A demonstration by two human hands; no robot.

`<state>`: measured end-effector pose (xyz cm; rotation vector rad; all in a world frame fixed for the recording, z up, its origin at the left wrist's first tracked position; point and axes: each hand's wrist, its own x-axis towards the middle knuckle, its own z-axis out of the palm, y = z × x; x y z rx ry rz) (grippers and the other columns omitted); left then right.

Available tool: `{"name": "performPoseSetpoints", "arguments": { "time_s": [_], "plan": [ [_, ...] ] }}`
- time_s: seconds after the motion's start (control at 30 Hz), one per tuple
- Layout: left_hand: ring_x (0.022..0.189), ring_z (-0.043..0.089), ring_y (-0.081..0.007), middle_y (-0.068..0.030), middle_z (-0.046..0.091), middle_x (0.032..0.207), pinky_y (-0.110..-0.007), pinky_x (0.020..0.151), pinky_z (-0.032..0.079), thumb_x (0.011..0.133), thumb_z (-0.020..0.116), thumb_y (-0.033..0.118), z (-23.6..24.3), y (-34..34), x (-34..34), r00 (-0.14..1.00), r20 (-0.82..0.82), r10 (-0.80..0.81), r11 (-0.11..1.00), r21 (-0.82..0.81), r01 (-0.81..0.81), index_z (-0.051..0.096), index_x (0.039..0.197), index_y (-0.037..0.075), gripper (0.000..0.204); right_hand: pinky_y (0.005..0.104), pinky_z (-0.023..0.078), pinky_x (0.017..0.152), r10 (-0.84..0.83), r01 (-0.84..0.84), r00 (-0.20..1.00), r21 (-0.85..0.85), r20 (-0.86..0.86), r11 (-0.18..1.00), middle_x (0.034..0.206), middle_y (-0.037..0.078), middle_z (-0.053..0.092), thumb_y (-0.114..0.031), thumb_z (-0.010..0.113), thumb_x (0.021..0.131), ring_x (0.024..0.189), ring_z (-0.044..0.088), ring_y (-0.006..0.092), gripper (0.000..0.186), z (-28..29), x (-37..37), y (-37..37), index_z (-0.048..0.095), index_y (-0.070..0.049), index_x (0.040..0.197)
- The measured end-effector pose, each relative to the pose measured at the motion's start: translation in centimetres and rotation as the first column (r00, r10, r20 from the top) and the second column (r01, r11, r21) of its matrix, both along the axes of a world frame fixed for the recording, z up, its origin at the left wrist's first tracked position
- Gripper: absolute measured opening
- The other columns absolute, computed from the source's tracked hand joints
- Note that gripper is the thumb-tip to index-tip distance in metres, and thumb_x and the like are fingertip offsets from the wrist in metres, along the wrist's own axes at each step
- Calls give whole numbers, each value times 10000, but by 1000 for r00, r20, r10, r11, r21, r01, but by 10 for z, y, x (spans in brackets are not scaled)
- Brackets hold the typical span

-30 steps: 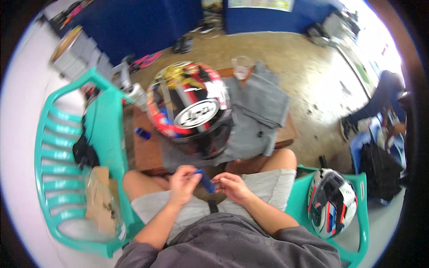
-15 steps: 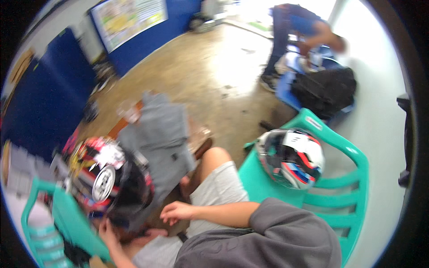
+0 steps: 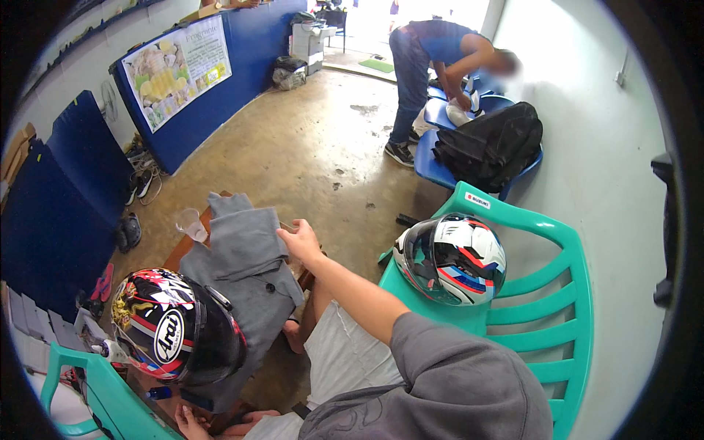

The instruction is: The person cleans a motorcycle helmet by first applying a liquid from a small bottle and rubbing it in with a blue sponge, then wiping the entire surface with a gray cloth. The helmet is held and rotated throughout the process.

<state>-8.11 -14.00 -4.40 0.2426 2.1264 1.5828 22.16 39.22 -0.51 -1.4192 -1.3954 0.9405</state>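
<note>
My right hand (image 3: 301, 243) reaches forward over a small wooden table (image 3: 178, 253) and pinches the near edge of a folded grey cloth (image 3: 242, 242). This cloth lies on a larger grey garment (image 3: 253, 301) draped over the table. A glossy black, red and white helmet (image 3: 176, 326) sits on the table's near left end. My left hand (image 3: 192, 422) shows only partly at the bottom edge, below the helmet, and its grip is hidden. A small blue object (image 3: 158, 394) lies beside it.
A clear plastic cup (image 3: 189, 222) stands at the table's far end. A white, blue and red helmet (image 3: 451, 257) rests on the teal chair (image 3: 557, 293) to my right. Farther off, another person (image 3: 433, 59) bends over blue chairs holding a black backpack (image 3: 488, 147). Another teal chair (image 3: 88, 396) stands on my left.
The view has swung to the right and up. My right hand left my lap and stretched out to the grey cloth. My left hand dropped toward the bottom edge.
</note>
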Motion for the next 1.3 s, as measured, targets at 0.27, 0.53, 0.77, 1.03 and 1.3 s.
{"name": "performPoseSetpoints", "arguments": {
  "time_s": [0.27, 0.53, 0.77, 1.03, 1.3],
  "plan": [
    [705, 600, -123, -18, 651, 1100, -263, 527, 469, 1106, 619, 402, 9, -15, 8, 998, 37, 59, 998, 2, -59, 561, 1470, 94, 481, 416, 571, 979, 286, -270, 957, -492, -42, 828, 1250, 254, 755, -415, 880, 820, 1153, 739, 376, 669, 5, -30, 28, 728, 75, 1250],
    [863, 680, -197, -126, 675, 1298, -352, 717, 571, 1049, 691, 493, 52, -31, -14, 948, 43, -316, 919, -235, 317, 524, 1536, 74, 664, 384, 604, 910, 366, -402, 886, -78, -285, 912, 1161, 155, 777, -132, 808, 860, 1025, 751, 256, 469, 23, -62, 28, 690, 53, 1275],
    [804, 652, -180, -89, 715, 964, -347, 733, 537, 1095, 636, 449, 124, -7, 55, 662, 44, -748, 507, -604, 614, 656, 1363, 12, 513, 375, 611, 853, 403, -562, 451, 97, -797, 821, 1085, 95, 759, -23, 739, 911, 965, 743, 217, 334, 128, -61, 6, 662, 5, 1234],
    [979, 668, -199, -121, 705, 1137, -358, 868, 545, 1076, 690, 372, 223, 49, 150, 503, 54, -863, 498, 261, 827, 654, 1361, -19, 486, 359, 553, 1015, 727, -346, 476, 656, -494, 671, 1325, 104, 662, 24, 704, 916, 1196, 659, 187, 550, 250, 16, -86, 513, -11, 1430],
    [1485, 480, -305, -166, 467, 1599, -467, 1229, 411, 913, 821, 582, 226, 159, 220, 771, 6, -636, 453, 812, 368, 301, 1624, 23, 1042, 452, 595, 942, 832, -865, 357, 486, 424, 123, 1309, 215, 636, -155, 803, 808, 1166, 670, 413, 734, 226, 46, -225, 549, -6, 1480]
  ]
}}
